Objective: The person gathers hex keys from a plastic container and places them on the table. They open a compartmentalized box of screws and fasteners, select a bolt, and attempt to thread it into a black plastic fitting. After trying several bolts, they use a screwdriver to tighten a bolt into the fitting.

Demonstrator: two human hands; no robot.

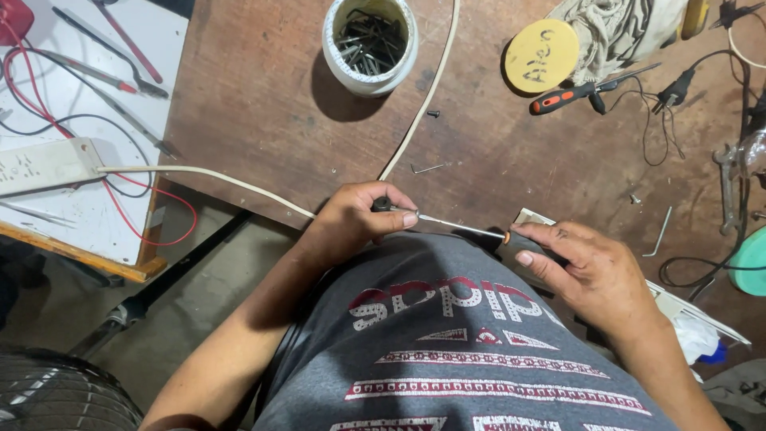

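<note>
Screwdriver [459,227] pinched in left hand [363,219] grip, right hand [586,267] grip closed around its handle, wooden workbench [495,160].

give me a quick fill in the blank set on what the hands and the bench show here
1. The left hand grips the dark handle of a thin ____.
2. The white tub on the wooden bench holds dark ____.
3. The round lid near the cloth is ____ in colour.
4. The right hand touches the tool at its ____ end.

Missing words: screwdriver; screws; yellow; tip
</note>
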